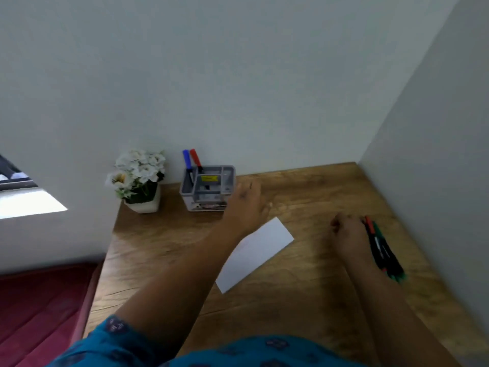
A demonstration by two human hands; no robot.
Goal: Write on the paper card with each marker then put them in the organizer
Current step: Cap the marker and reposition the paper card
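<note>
A white paper card (260,254) lies slantwise in the middle of the wooden desk (164,247). At the back stands a grey organizer (207,189) with a blue marker (187,160) and a red marker (195,158) upright in its left compartment. My left hand (244,205) hovers just right of the organizer, blurred, fingers loosely extended, holding nothing. My right hand (348,237) rests at the right on a bundle of dark markers (383,250) with red and green caps; its fingers curl at the bundle's far end.
A white pot of white flowers (139,178) stands left of the organizer against the wall. Walls close the desk at the back and right. A red mattress (39,308) lies beside the desk's left edge.
</note>
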